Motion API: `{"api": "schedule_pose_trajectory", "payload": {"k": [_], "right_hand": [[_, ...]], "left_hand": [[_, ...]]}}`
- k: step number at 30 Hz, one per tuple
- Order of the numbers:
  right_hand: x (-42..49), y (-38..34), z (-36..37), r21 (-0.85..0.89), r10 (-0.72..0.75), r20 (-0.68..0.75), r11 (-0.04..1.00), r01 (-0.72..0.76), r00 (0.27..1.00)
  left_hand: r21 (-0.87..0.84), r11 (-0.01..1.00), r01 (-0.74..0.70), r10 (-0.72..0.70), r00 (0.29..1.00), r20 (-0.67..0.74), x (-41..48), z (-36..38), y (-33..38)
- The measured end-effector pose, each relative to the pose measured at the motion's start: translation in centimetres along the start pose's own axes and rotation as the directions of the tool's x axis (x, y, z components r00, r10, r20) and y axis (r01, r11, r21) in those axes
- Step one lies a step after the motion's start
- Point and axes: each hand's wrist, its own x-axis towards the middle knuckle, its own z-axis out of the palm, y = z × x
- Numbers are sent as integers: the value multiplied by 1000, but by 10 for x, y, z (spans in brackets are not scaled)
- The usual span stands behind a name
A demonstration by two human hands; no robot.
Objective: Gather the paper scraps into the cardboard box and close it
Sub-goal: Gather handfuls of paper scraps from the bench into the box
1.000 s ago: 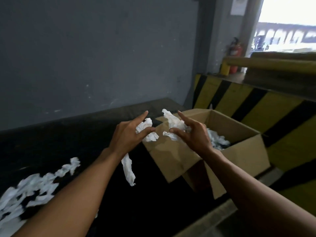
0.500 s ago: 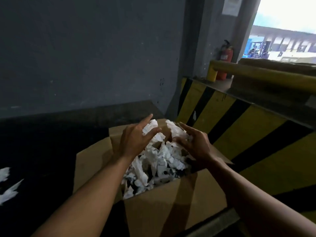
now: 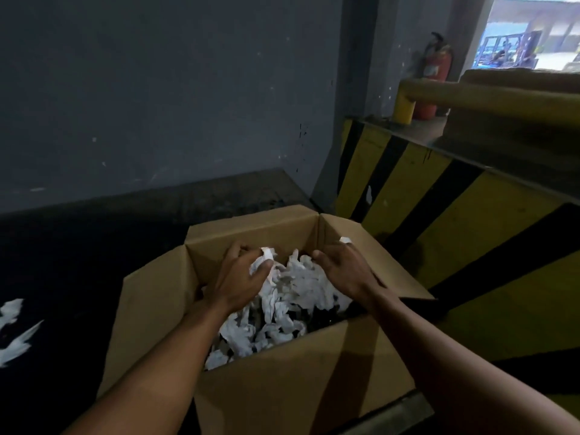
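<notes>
An open brown cardboard box [image 3: 282, 390] stands on the dark floor in front of me, its flaps spread outward. A heap of white paper scraps [image 3: 282, 309] fills its inside. My left hand [image 3: 241, 277] is down in the box at the left, fingers curled on a bunch of white scraps. My right hand [image 3: 345, 268] is down in the box at the right, palm down over the heap, with a small white scrap at its fingertips. More loose scraps [image 3: 12, 328] lie on the floor at the far left.
A grey wall [image 3: 157, 89] rises behind the box. A yellow-and-black striped barrier [image 3: 455, 221] runs close along the box's right side. A red fire extinguisher [image 3: 434, 73] and a yellow rail [image 3: 470, 95] stand beyond it.
Both hands carried scraps from above the floor over the box and have dropped down into it. The view has swung right, so the floor scraps now sit at the left edge.
</notes>
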Motion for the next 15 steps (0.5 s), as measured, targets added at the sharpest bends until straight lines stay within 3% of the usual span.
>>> {"api": "schedule_pose_trajectory", "payload": {"k": [4,15], "right_hand": [[0,-7,-5,38,-50,36,998,48,998],[-10,-33,11,152,-118,-89,980,130,989]], "left_hand": [[-8,999,-33,33,999,21,2,-1,1],[58,998,3,6,988,-153,-18,-33,4]]}}
